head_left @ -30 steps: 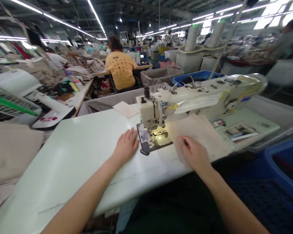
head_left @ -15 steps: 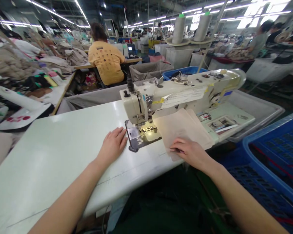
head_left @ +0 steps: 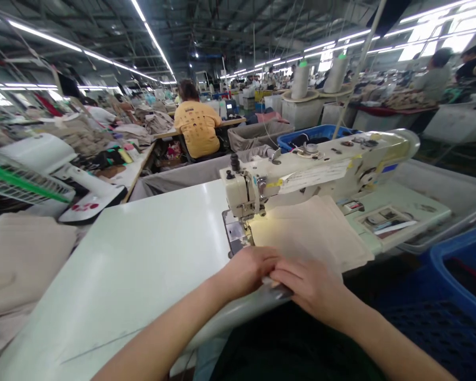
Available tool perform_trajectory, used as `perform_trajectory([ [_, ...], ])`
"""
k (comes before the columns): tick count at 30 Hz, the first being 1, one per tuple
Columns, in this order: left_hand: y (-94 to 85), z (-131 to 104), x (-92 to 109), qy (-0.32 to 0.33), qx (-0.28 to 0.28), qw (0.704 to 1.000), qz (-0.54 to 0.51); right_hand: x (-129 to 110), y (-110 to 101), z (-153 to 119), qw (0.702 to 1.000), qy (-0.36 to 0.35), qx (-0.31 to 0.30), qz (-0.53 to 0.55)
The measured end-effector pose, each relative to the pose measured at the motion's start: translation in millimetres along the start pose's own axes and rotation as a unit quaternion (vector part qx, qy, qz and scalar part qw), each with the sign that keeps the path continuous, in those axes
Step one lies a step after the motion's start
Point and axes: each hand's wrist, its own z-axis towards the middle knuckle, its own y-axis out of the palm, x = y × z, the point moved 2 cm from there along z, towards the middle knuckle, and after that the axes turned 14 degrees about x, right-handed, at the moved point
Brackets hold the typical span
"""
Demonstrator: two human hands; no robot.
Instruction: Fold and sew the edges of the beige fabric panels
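A cream sewing machine [head_left: 317, 164] stands on the pale green table [head_left: 154, 259]. Beige fabric [head_left: 305, 230] lies flat beside and partly under its needle area, its near edge at the table's front. My left hand [head_left: 249, 267] is closed at the near left corner of the fabric, fingertips touching my right hand. My right hand [head_left: 309, 283] is closed too, with a small dark object [head_left: 280, 290] partly showing below its fingers. What my left fingers pinch is hidden.
Beige fabric pieces [head_left: 24, 254] and a white fan [head_left: 83, 180] are at the left. A blue basket [head_left: 460, 259] stands at the right, and a tray [head_left: 386, 217] with small tools is set in the tabletop. A person in yellow [head_left: 197, 127] sits ahead.
My left hand has moved right from the bare table to my right hand and closed. The fabric now reaches the needle area. The view has shifted left and up.
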Motion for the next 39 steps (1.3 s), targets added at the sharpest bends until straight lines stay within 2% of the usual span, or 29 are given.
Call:
perform_trajectory([
  [2, -0.7, -13, -3, -0.040, -0.025, 0.999, 0.000, 7, -1, -4, 0.998, 0.052, 0.023, 0.040],
  [5, -14.4, -52, -4, -0.109, 0.007, 0.994, 0.019, 25, -5, -18, 0.988, 0.135, 0.048, 0.061],
  [7, -29.0, -81, -3, -0.171, 0.043, 0.984, 0.017, 32, -4, -27, 0.984, 0.155, 0.020, 0.087],
  [10, -51.7, -110, 0, -0.282, 0.079, 0.956, -0.002, 29, 5, -31, 0.979, 0.140, -0.043, 0.140],
  [13, -68.0, -119, -1, -0.357, 0.085, 0.929, -0.037, 23, 22, -21, 0.968, 0.157, -0.034, 0.191],
  [16, -73.8, -115, -10, -0.414, 0.099, 0.903, -0.052, 26, 45, -1, 0.929, 0.261, 0.013, 0.261],
  [19, -69.2, -113, -23, -0.511, 0.136, 0.848, -0.030, 35, 68, 11, 0.859, 0.442, 0.093, 0.241],
  [21, -62.3, -113, -30, -0.565, 0.147, 0.811, -0.029, 38, 78, 13, 0.827, 0.500, 0.152, 0.209],
  [23, -56.0, -115, -34, -0.592, 0.151, 0.791, -0.034, 38, 84, 9, 0.811, 0.512, 0.204, 0.195],
  [24, -53.8, -116, -34, -0.598, 0.155, 0.786, -0.033, 37, 86, 6, 0.811, 0.508, 0.217, 0.195],
  [26, -51.5, -118, -34, -0.601, 0.164, 0.782, -0.026, 36, 87, 2, 0.828, 0.484, 0.198, 0.201],
  [30, -48.9, -121, -28, -0.598, 0.185, 0.780, -0.007, 32, 85, 5, 0.870, 0.444, 0.094, 0.192],
  [34, -42.8, -125, -13, -0.579, 0.267, 0.769, 0.044, 31, 83, 11, 0.889, 0.430, 0.034, 0.153],
  [37, -34.8, -131, 1, -0.586, 0.324, 0.739, 0.073, 30, 83, 10, 0.895, 0.423, 0.025, 0.139],
  [39, -30.5, -134, 7, -0.577, 0.338, 0.739, 0.082, 31, 83, 7, 0.899, 0.418, 0.025, 0.129],
])
